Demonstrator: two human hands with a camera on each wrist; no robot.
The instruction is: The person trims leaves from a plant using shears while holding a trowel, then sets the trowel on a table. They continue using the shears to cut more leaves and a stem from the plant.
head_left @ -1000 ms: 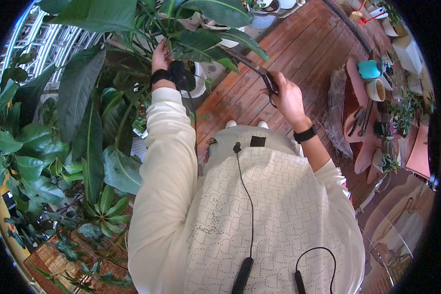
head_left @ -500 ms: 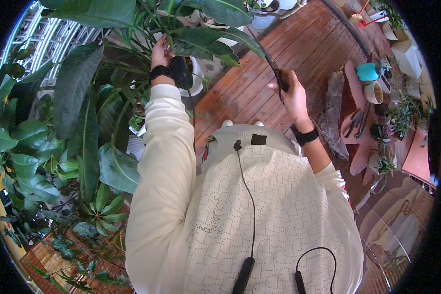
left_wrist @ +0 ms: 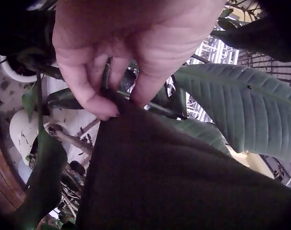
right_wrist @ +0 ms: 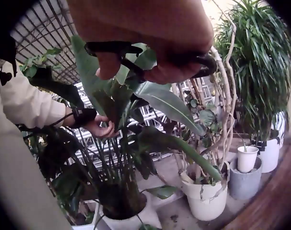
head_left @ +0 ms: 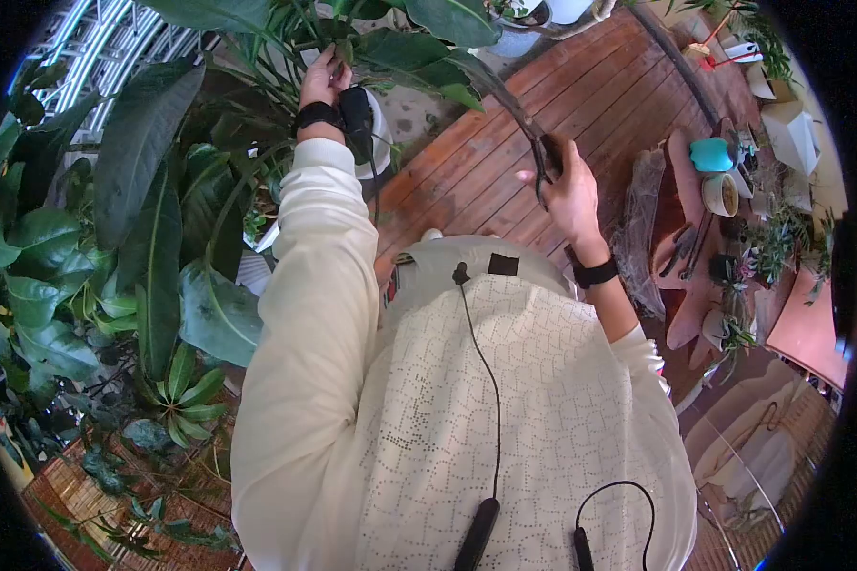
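Note:
My left hand [head_left: 324,81] is among the stems of a big broad-leaved plant. In the left wrist view, its thumb and fingers pinch the narrow end of a large dark leaf [left_wrist: 183,177], which spreads toward the camera. My right hand [head_left: 573,195] holds a pair of scissors [head_left: 519,114] by the black handles. Its long blades point up and left toward a drooping green leaf [head_left: 414,59] and overlap its tip in the head view. The right wrist view shows the black handle loops [right_wrist: 205,66] around the fingers, with the blades mostly hidden.
The plant stands in a white pot [right_wrist: 136,215], beside a cream pot [right_wrist: 207,203] with woody stems. Metal trusses [head_left: 114,67] lie behind the leaves. Wooden decking [head_left: 467,162] runs ahead of my feet. On the right, a slab table [head_left: 681,319] bears a turquoise pot [head_left: 711,154] and small plants.
My right hand has turned and shifted slightly right, so the scissors now show edge-on. My left hand stays at the plant, a little higher in view.

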